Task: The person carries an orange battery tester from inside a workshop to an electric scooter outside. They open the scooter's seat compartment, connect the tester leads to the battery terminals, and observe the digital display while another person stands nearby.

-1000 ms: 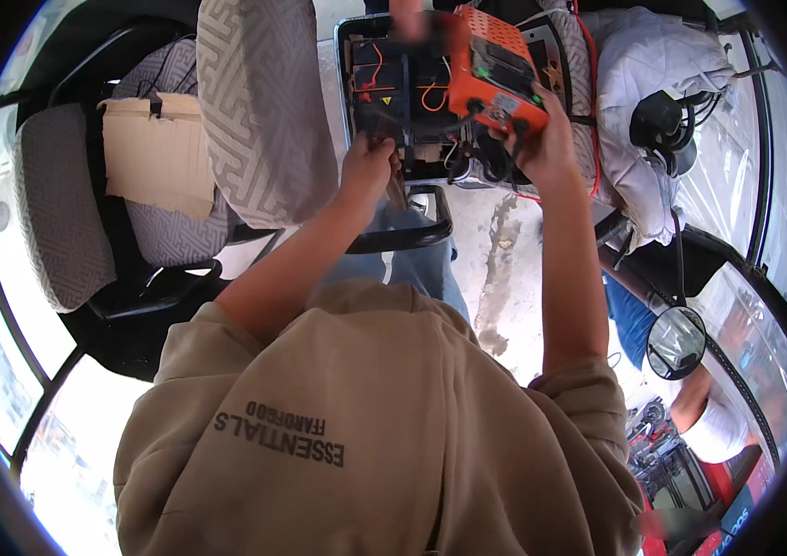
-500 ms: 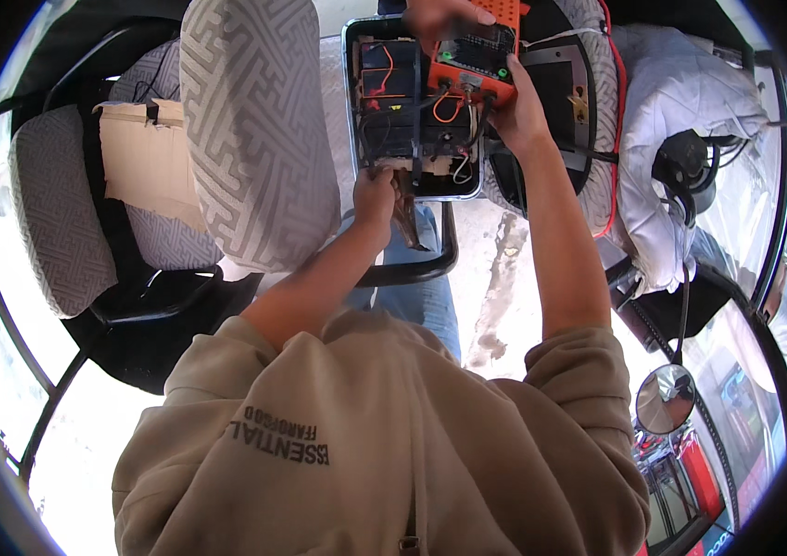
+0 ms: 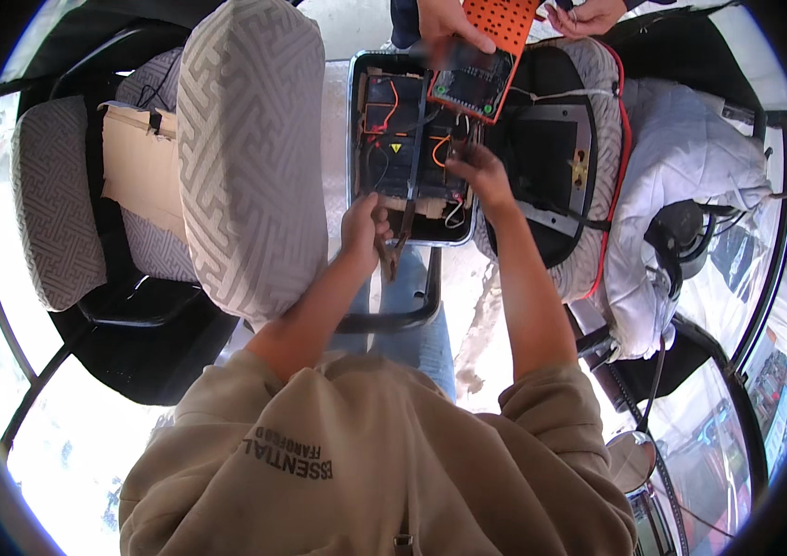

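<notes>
An open black case with a light rim holds several dark battery blocks and loose wires. At its near left corner, my left hand is closed on a rusty, pliers-like tool, which points down past the rim. My right hand is over the case's right side, fingers curled at a black cable below an orange device with a black front. The fingers partly hide that cable. Another person's hand rests on the orange device from the far side.
A patterned seat cushion stands left of the case, with cardboard beyond it. Right of the case is an upturned seat. A second hand of the other person is at the top. Black frame tubing crosses in front.
My right hand has let go of the orange device's side and moved down to the cable below it. The device now tilts differently under the other person's hand. My left hand keeps the rusty tool.
</notes>
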